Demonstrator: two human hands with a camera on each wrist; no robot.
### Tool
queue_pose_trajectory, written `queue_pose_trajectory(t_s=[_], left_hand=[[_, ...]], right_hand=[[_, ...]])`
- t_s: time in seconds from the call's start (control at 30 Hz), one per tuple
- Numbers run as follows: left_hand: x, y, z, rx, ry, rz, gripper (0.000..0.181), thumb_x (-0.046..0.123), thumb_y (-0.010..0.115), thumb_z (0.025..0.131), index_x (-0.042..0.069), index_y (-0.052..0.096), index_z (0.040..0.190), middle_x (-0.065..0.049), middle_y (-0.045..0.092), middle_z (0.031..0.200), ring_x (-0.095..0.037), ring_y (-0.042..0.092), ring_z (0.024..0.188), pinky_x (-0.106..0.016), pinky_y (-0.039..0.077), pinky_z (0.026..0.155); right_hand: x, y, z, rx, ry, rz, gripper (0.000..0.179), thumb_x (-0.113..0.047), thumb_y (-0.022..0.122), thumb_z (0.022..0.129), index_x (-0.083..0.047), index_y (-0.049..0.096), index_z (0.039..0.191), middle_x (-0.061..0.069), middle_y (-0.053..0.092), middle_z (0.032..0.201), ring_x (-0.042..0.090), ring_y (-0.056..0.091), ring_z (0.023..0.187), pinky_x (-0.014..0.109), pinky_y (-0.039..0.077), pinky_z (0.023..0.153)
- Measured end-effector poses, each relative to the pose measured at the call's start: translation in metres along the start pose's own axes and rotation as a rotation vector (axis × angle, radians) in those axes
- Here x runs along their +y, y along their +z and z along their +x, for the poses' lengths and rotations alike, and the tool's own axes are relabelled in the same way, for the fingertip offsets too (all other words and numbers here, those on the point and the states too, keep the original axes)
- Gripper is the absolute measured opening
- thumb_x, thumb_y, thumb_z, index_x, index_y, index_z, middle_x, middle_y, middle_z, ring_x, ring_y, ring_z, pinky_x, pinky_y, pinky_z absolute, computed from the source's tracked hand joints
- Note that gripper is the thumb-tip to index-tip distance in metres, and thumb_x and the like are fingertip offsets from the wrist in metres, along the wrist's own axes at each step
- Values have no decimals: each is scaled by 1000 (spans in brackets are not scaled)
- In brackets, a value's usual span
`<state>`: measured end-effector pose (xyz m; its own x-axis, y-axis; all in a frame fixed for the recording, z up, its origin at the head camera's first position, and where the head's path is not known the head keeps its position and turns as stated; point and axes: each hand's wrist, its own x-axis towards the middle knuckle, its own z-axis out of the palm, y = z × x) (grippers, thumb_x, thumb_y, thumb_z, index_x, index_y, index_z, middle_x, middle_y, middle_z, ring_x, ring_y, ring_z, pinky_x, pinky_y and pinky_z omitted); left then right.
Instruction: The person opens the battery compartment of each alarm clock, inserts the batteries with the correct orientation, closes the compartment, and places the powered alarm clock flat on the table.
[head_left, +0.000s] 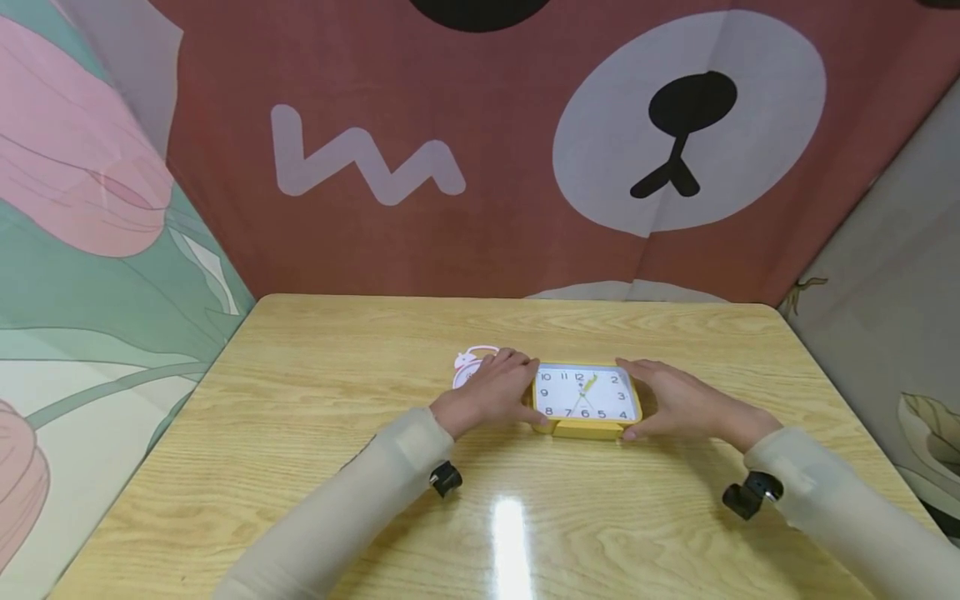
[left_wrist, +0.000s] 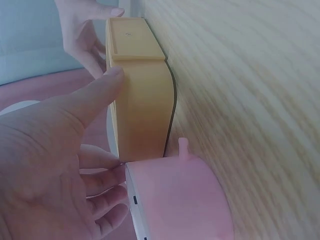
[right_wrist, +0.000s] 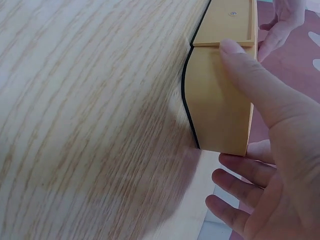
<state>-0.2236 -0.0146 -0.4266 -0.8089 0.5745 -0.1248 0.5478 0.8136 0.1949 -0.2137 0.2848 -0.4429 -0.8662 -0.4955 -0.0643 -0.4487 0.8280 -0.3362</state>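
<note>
A yellow rectangular clock point(head_left: 587, 392) with a white numbered dial lies face up between the two hands, its dark back edge point(left_wrist: 172, 115) toward the table. My left hand point(head_left: 498, 390) grips the left end, thumb on the front corner and fingers at the far side. The right hand point(head_left: 678, 400) holds the opposite end, its thumb point(right_wrist: 250, 67) against the yellow side. Beside the left hand is a pink twin-bell-style alarm clock point(head_left: 467, 367), partly hidden by that hand in the head view. Its pink rounded body point(left_wrist: 180, 200) sits right by the left fingers.
Both clocks are on a light wood-grain table point(head_left: 337, 500). A reddish-brown cloth with a cartoon bear face point(head_left: 450, 233) hangs behind its far edge. Patterned fabric point(head_left: 97, 317) hangs at the left, and pale fabric point(head_left: 892, 275) at the right.
</note>
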Motion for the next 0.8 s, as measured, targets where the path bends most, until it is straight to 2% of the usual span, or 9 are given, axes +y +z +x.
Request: queue_pose_trajectory(t_s=[0.8], left_hand=[[-2,-2,10,12,-18,6,97,59,76,82,5,40,154,-10,50,152,-28,41,143,-44,33,119]], right_hand=[[5,-5,10,9,-39,22,114,-49,91,69,8,37,152,30,49,148,48,48,136,61,40,110]])
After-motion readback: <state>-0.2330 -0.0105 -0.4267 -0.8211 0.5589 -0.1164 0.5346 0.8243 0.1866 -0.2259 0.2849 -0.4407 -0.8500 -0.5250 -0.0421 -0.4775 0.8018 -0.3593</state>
